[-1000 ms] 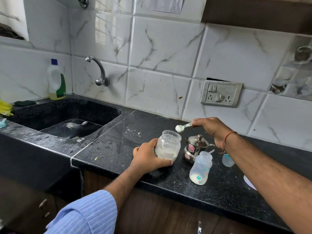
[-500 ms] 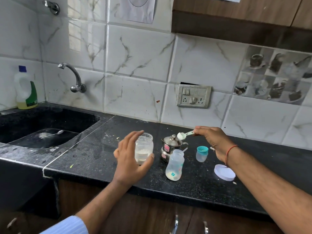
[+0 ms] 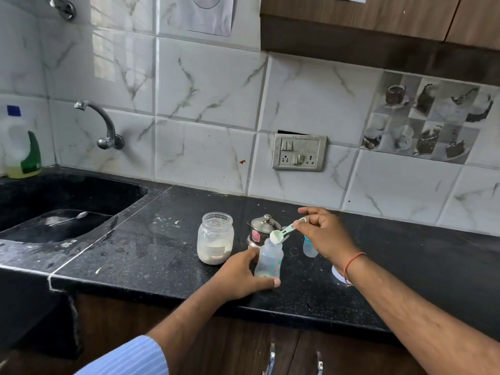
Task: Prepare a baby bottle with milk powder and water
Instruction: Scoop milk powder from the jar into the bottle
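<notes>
Upright, open-mouthed translucent baby bottle (image 3: 268, 259), pale powder at its bottom.

One baby bottle (image 3: 268, 257), one powder jar (image 3: 215, 238), one scoop (image 3: 284, 233), two hands (image 3: 238, 274).

Marbled white wall tiles (image 3: 208, 85) – black granite counter (image 3: 151, 247), wooden cabinets (image 3: 378, 14) overhead.

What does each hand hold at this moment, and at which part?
The right hand pinches the scoop by the far end of its handle, bowl over the bottle mouth. The left hand grips the baby bottle around its lower body.
</notes>
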A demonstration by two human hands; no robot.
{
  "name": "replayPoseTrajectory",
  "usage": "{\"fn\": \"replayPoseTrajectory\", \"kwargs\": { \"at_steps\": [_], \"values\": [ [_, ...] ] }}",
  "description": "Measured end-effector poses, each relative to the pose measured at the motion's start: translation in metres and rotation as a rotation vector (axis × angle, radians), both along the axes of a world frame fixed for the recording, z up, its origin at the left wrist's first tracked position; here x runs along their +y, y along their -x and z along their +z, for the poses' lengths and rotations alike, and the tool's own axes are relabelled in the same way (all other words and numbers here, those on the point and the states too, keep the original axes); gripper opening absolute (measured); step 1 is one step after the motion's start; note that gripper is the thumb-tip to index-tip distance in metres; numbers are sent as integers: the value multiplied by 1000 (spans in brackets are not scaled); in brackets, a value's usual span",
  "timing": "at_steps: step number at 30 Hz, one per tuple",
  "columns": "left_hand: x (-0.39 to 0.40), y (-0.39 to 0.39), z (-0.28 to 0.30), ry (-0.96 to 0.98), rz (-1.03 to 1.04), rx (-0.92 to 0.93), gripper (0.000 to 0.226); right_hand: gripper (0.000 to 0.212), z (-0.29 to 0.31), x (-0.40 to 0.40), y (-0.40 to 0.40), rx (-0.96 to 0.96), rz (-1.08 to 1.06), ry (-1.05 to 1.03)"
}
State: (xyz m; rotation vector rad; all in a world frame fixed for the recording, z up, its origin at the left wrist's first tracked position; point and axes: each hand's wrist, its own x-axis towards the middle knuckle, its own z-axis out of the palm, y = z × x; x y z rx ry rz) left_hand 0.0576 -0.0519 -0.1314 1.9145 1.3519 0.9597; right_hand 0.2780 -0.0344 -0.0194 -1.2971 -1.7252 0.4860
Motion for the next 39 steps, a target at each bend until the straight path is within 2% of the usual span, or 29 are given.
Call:
{"fn": "replayPoseTrajectory", "kwargs": {
  "at_steps": [6,10,21,26,30,39],
  "values": [
    [10,3,1,20,4,54,73,17,2,-15,5,-544,-36,-327],
    [12,2,-1,-1,3,24,69,19,2,-22,4,-708,28,-492],
    [11,-1,-5,-12,9,13,60,21,-3,-33,-4,-799,31,-700],
    [13,-1,-8,-15,17,9,60,20,-8,-30,-5,-787,89,-659],
    [13,-3,-9,-34,26,7,50,18,-9,-32,-4,-751,87,-665],
    [12,-4,-10,-46,26,13,48,18,-14,-37,-3,-721,66,-625]
  ]
}}
